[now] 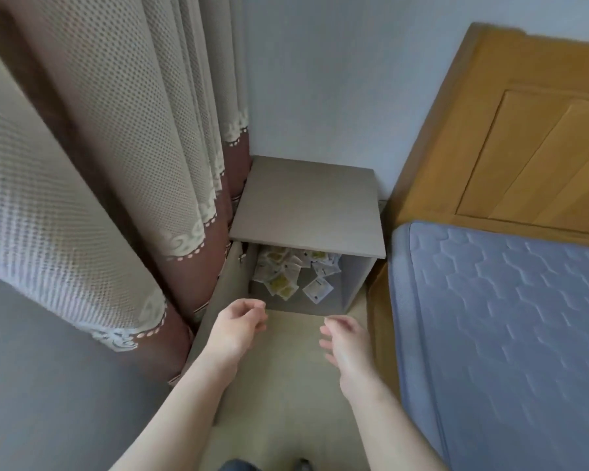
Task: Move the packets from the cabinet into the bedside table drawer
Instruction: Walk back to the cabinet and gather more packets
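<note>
A grey bedside cabinet point(306, 205) stands in the corner with its door point(218, 300) swung open to the left. Inside lie several white and yellow packets point(286, 273) in a loose heap on the cabinet floor; one white packet point(317, 289) lies apart toward the front right. My left hand point(242, 321) hovers just in front of the opening, fingers loosely curled, holding nothing. My right hand point(344, 338) hangs to the right of it, fingers relaxed and spread, also holding nothing. No drawer is visible.
Beige and brown curtains point(133, 164) hang close on the left, touching the open door. A bed with a blue mattress point(507, 317) and a wooden headboard point(524, 130) bounds the right side. A narrow strip of beige floor point(286, 385) runs between them.
</note>
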`<state>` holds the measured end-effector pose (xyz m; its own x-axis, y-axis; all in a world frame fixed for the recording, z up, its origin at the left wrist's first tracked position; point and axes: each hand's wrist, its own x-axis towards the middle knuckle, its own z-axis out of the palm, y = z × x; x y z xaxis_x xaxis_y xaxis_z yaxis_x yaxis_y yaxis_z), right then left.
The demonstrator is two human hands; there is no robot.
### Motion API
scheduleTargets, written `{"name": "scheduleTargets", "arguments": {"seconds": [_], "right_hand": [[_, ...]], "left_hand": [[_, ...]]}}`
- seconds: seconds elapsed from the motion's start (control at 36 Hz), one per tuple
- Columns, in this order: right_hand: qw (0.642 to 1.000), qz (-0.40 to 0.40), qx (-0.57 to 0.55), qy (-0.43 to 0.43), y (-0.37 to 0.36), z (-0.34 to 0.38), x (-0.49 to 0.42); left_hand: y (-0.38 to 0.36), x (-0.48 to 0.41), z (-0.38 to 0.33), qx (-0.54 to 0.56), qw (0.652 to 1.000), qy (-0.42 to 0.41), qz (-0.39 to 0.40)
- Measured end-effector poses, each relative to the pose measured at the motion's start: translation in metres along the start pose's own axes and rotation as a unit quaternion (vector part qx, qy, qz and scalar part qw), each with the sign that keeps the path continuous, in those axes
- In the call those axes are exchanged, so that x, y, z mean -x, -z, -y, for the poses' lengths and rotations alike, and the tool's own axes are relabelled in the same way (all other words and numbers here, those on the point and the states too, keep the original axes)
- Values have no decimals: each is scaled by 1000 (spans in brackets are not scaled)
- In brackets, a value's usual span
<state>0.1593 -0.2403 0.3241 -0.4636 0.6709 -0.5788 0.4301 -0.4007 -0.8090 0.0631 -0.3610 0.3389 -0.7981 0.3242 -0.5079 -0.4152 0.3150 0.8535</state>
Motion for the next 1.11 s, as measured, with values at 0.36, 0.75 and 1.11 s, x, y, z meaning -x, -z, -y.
{"name": "scheduleTargets", "arguments": {"seconds": [0.36, 0.75, 1.11], "right_hand": [[993, 31, 115, -12, -61, -34, -223], [935, 12, 347, 65, -86, -233, -572], [812, 10, 578, 83, -93, -296, -701]], "left_hand": [[-62, -240, 55, -123, 991, 51, 24], [-150, -541, 285, -445, 893, -57, 49], [-184, -654, 382, -619, 776, -44, 113]]}}
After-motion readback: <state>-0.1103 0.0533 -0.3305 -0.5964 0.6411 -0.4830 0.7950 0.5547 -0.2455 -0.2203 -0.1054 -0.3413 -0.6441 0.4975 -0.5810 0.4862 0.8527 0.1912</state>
